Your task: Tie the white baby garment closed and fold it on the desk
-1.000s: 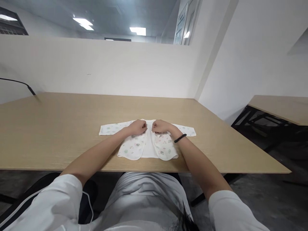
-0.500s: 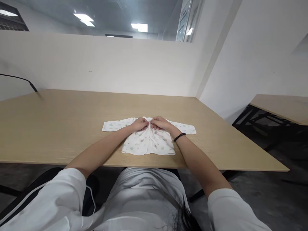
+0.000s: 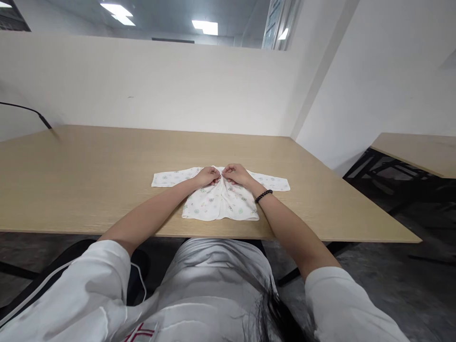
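A small white baby shirt (image 3: 221,204) with a scattered print lies on the table, its long sleeves spread out to either side and its hem towards me. My left hand (image 3: 208,176) pinches the fabric at the upper middle of the front. Close beside it, my right hand (image 3: 235,175) grips the other side of the same spot, with a dark bead bracelet at its wrist. Folds run down from between the fingertips. Whether a button or tie is between them is too small to make out.
The wooden table (image 3: 107,156) reaches to a white wall (image 3: 160,85) with a window above. A thin black cable or stem (image 3: 44,121) stands at the far left. Another table (image 3: 416,152) is off to the right.
The view has tilted down slightly, so everything sits a little higher in the picture. Both hands stay at the same place on the shirt, with slight finger movement.
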A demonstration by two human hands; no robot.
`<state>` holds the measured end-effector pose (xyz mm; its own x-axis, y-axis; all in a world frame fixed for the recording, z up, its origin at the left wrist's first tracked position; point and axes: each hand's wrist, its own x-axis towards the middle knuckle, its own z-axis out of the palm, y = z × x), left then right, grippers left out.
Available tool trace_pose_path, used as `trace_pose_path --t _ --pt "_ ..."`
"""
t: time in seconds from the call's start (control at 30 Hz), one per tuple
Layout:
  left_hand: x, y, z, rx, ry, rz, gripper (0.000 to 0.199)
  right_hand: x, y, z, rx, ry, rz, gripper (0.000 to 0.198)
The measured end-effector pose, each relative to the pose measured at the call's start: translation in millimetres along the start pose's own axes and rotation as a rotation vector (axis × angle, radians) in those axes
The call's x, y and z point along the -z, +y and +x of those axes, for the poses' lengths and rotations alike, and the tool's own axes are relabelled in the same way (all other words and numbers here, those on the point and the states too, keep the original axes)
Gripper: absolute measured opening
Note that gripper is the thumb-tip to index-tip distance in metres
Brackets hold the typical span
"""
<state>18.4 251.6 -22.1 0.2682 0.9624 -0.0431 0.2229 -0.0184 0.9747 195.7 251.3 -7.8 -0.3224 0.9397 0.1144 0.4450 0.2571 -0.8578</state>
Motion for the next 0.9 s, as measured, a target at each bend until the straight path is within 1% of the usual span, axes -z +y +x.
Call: trace_pose_path --t 0.2,0.33,0.43,0.5,0.73,0.9 --pt "1 -2 2 0.025 -0.005 -0.040 0.015 1 4 4 0.129 0.005 -0.104 0.010" --pt "2 -1 2 0.021 -0.011 -0.063 0.014 -1 8 6 0.120 0.004 -0.136 0.004" --pt "3 -1 1 0.014 -0.021 -0.073 0.014 -4 11 5 0.099 0.011 -0.145 0.010" --pt "4 -2 2 0.012 -0.024 -0.074 0.014 -5 11 5 0.108 0.019 -0.153 0.011" --pt "4 -7 8 0.020 0.000 -0.066 0.013 -4 7 5 0.237 0.055 -0.225 0.005" --pt "4 -7 6 0.014 -0.008 -0.062 0.016 -5 9 5 0.300 0.044 -0.310 0.005"
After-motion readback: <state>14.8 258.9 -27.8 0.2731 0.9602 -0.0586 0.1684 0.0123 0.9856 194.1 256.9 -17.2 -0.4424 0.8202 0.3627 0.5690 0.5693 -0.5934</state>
